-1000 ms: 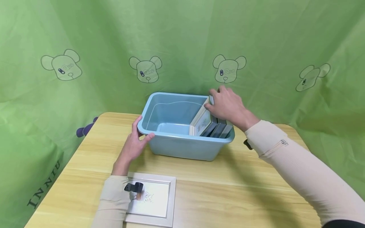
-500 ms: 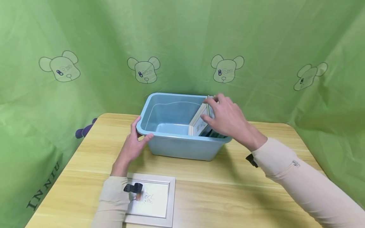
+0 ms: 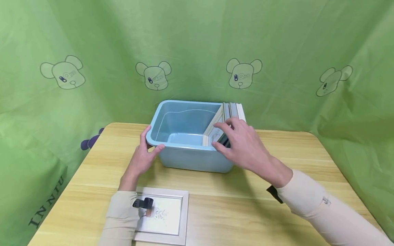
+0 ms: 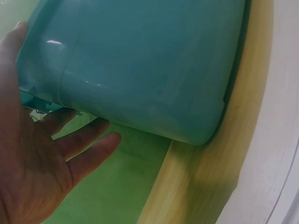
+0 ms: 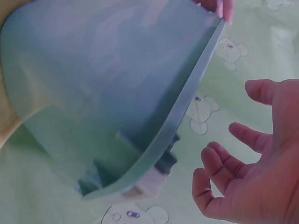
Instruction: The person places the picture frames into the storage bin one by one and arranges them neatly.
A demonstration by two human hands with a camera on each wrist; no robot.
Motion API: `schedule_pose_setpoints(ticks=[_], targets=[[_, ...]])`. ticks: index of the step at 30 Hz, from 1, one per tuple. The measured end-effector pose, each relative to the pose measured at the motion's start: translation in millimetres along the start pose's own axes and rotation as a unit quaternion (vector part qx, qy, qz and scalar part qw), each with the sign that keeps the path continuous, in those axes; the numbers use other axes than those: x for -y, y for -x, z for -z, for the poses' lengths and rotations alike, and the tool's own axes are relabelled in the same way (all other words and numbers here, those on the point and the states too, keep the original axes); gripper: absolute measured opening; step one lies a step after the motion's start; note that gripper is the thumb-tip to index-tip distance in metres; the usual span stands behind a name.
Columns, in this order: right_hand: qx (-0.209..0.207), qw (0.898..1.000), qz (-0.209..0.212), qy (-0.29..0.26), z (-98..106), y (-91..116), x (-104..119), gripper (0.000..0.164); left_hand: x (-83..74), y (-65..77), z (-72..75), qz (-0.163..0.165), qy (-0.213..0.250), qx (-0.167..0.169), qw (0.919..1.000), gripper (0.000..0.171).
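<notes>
A light blue plastic tub stands on the wooden table. My left hand holds its left front corner, thumb on the front side and fingers around the left side. Several picture frames lean side by side at the tub's right end, their top edges rising to the rim. My right hand hovers over the tub's right front corner with thumb and fingers spread. In the right wrist view that right hand is apart from the rim and holds nothing.
A white picture frame with a leafy print lies flat on the table, partly under my left forearm. A green curtain with bear heads hangs around the table. Something purple shows beyond the left table edge.
My right hand has let go of the frames' top edges and drawn back toward the front right, uncovering those edges. The left hand stays at the tub's corner.
</notes>
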State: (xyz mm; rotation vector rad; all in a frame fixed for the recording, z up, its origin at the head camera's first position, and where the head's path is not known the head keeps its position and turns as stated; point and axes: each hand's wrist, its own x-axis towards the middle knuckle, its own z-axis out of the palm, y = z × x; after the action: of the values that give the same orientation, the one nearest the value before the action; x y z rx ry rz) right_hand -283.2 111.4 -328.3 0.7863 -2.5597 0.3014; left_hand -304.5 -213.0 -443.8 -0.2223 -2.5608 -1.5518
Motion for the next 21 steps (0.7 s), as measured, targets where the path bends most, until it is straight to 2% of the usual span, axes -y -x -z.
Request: schedule_pose_setpoints(ticks=[7, 11, 14, 21], targets=[[-0.023, 0.998, 0.054, -0.017, -11, 20, 22, 0.052, 0.7, -0.3, -0.5, -0.006, 0.002, 0.003, 1.0000, 0.086], [-0.021, 0.997, 0.075, -0.022, -20, 31, 36, 0.054, 1.0, -0.8, -0.3, -0.008, 0.004, 0.004, 1.0000, 0.086], [0.003, 0.996, 0.081, -0.028, -28, 39, 45, 0.056, 1.7, -1.2, -0.2, -0.008, 0.005, 0.004, 0.9999, 0.086], [0.089, 0.992, 0.076, -0.039, -57, 57, 62, 0.067, 3.5, -1.3, -0.4, -0.010, 0.006, 0.005, 0.9999, 0.085]])
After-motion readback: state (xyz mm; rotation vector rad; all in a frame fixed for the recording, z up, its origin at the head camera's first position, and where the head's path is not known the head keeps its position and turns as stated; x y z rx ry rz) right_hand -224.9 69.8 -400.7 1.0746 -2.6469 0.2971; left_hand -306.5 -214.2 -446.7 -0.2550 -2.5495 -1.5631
